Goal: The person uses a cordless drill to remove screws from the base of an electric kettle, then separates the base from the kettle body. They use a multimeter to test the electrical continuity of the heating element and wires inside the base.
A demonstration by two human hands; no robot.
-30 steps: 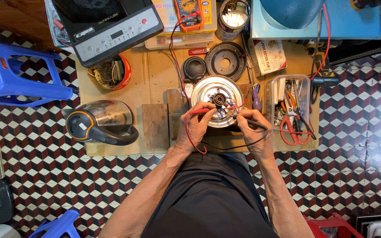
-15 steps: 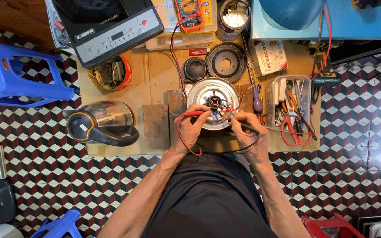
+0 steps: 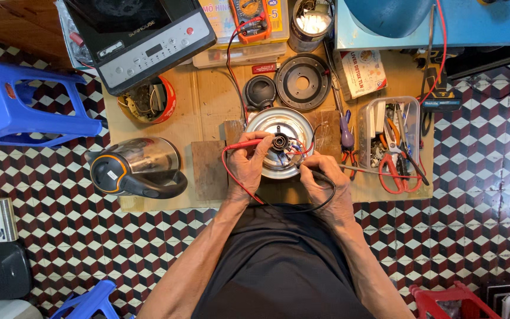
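A round metal kettle base (image 3: 278,143), underside up, is seen at the middle of the wooden surface (image 3: 208,100), with red and black wiring exposed at its centre. A red test probe (image 3: 242,145) is pinched in the left hand (image 3: 248,167) and a black probe (image 3: 309,171) in the right hand (image 3: 326,188), both tips held at the base. A glass kettle (image 3: 134,168) lies to the left; a clear tool tray (image 3: 392,137) is set to the right, a multimeter (image 3: 252,18) above.
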